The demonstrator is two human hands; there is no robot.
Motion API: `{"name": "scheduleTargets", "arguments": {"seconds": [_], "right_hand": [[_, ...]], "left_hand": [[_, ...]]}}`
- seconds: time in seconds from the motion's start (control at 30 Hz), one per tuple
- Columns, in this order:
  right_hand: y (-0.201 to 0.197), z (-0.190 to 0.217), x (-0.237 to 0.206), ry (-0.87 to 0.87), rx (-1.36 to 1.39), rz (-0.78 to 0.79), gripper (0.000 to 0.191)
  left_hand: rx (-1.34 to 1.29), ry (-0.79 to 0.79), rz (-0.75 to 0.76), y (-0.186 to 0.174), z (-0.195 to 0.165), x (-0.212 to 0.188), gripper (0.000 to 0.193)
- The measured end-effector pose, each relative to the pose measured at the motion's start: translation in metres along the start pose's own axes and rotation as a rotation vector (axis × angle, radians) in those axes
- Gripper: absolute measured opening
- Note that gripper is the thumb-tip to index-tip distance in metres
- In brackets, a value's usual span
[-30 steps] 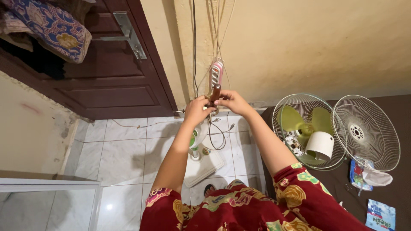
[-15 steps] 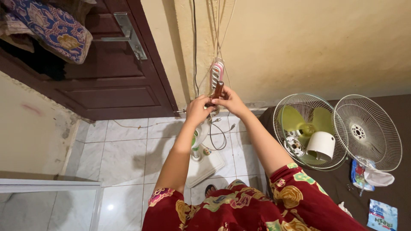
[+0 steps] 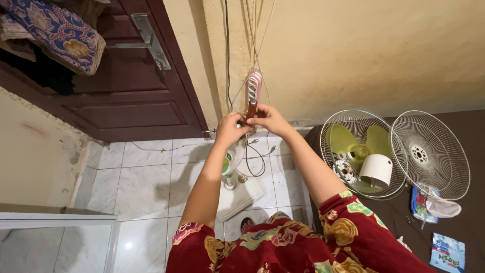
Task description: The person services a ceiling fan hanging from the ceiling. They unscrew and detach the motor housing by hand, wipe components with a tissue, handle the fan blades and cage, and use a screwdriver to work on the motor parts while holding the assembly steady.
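Both hands meet at the wall. Right hand [image 3: 269,119] grips a brown handle [image 3: 251,108] under the pink-white power strip [image 3: 253,87]; left hand [image 3: 231,128] curls shut, contents hidden

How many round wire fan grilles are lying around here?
2. One wire grille lies right of the right hand, around the green fan blades; the other wire grille lies beside it, farther right. More could be hidden.

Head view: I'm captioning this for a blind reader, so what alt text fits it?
Both hands, left hand and right hand, meet at a brown-handled tool just below a pink and white power strip hanging on a yellow wall. Below them a fan base stands on white tiles; to the right lie a fan grille and green fan blades.
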State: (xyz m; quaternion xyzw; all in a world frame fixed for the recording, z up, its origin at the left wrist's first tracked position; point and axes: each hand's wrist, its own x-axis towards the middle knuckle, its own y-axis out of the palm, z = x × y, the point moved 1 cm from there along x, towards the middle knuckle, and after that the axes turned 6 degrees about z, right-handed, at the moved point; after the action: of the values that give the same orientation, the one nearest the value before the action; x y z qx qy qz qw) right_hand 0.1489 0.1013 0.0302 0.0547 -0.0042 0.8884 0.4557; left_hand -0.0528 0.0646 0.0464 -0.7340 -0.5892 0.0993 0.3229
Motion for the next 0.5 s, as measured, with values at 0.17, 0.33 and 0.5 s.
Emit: {"name": "scheduleTargets", "arguments": {"seconds": [0.17,0.33,0.5], "right_hand": [[0.008,0.005,0.002,-0.085,-0.003,-0.005,0.031],[0.002,0.016,-0.001,-0.021,-0.015,0.068,0.035],[-0.003,0.017,-0.001,-0.002,-0.053,0.069,0.029]], "left_hand": [[0.069,-0.003,-0.023,0.002,0.0,-0.001,0.031],[0.057,-0.013,0.011,0.003,0.001,-0.001,0.028],[0.041,0.029,-0.002,0.0,0.0,0.0,0.029]]}}
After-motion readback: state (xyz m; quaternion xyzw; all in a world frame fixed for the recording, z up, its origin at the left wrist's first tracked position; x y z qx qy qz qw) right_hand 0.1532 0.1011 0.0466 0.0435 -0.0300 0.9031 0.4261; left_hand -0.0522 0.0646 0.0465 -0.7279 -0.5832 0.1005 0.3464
